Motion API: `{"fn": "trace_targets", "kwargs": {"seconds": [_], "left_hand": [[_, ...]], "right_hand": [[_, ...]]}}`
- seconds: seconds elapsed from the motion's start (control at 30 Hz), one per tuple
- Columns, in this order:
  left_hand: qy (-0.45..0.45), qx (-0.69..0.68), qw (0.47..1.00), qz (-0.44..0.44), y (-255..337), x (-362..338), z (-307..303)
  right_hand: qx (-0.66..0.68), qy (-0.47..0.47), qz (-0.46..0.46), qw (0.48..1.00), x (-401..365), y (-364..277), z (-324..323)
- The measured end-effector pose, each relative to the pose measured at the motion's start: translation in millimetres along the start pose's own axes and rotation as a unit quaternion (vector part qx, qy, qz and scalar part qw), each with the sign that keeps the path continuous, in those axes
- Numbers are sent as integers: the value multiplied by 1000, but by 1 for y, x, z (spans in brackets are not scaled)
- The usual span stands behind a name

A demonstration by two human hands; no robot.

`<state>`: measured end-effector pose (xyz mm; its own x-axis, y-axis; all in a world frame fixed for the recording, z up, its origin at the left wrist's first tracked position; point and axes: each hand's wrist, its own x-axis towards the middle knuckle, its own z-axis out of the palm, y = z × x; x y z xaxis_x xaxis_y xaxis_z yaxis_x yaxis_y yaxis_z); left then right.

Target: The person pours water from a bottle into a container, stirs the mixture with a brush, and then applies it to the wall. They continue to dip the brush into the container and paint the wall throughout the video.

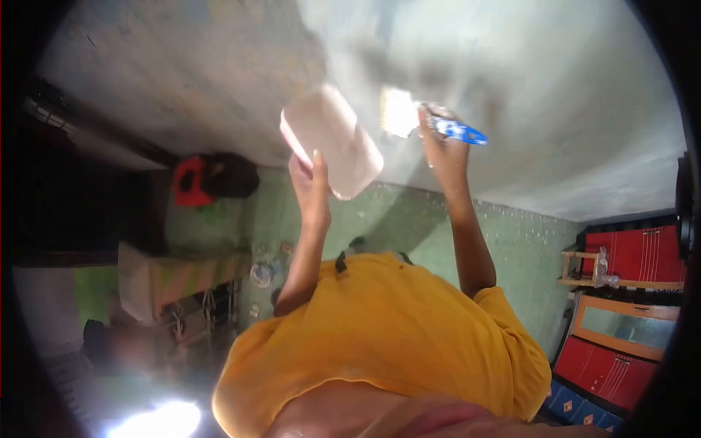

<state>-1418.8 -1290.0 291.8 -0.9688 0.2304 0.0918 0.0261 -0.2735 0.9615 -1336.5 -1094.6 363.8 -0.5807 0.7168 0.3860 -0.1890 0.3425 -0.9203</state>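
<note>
My left hand (309, 191) grips a pale, rounded rectangular tub (332, 139) by its near side, thumb over the rim. White shows across the inside of the tub, which tilts in front of the wall (555, 87). To its right, my right hand (444, 150) is closed around a paintbrush (464, 133) with a blue handle. Its bristles are coated in white and point left toward the tub, close to the wall surface. White specks dot my right hand and wrist. The wall is whitish on the right and patchy, duller on the left.
Green floor (526, 248) with white spatters runs along the wall's foot. A red cabinet (610, 369) and a small wooden stool (580, 268) stand at right. A red and black bag-like item (191, 181) is at left, near a cardboard-coloured box (139, 281).
</note>
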Motion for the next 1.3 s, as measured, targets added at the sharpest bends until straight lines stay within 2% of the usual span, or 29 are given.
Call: {"fn": "trace_targets", "kwargs": {"seconds": [0.1,0.2,0.23,0.33,0.37,0.47,0.57,0.67,0.7,0.8,0.87,1.03,1.17,1.23,1.3], "left_hand": [[-50,-23,998,-15,-13,10,-16],[-50,-33,997,-49,-43,17,-25],[-80,-53,994,-43,-63,21,-32],[-116,-78,990,-36,-108,24,-41],[-123,-83,988,-38,-118,23,-41],[-136,-78,988,-14,-140,19,-41],[-144,-63,987,-27,-148,17,-43],[-130,-57,989,-37,-137,11,-43],[-127,-58,989,-56,-131,7,-42],[-122,-72,985,-97,-121,3,-28],[-119,-85,984,-106,-111,5,-25],[-127,-86,981,-121,-85,19,-27],[-126,-76,987,-72,-59,9,-43],[-102,-95,989,-49,-72,49,-46],[-109,-97,989,-39,-74,47,-47]], "right_hand": [[1,18,53,998,-42,-11,10],[-135,19,-33,990,-73,6,41],[-150,19,-105,983,-77,31,52],[-256,-8,-50,965,-92,67,76],[-291,-2,-60,955,-92,75,78],[-332,-28,5,943,-101,104,86],[-317,-10,8,948,-107,115,82],[-144,91,55,984,-118,116,65],[-44,111,134,984,-121,108,57],[133,207,225,943,-116,105,31],[222,217,242,919,-115,112,26],[292,249,247,890,-104,112,40],[283,241,231,899,-104,88,45],[273,255,246,894,-71,110,67],[282,259,251,889,-67,121,61]]}}
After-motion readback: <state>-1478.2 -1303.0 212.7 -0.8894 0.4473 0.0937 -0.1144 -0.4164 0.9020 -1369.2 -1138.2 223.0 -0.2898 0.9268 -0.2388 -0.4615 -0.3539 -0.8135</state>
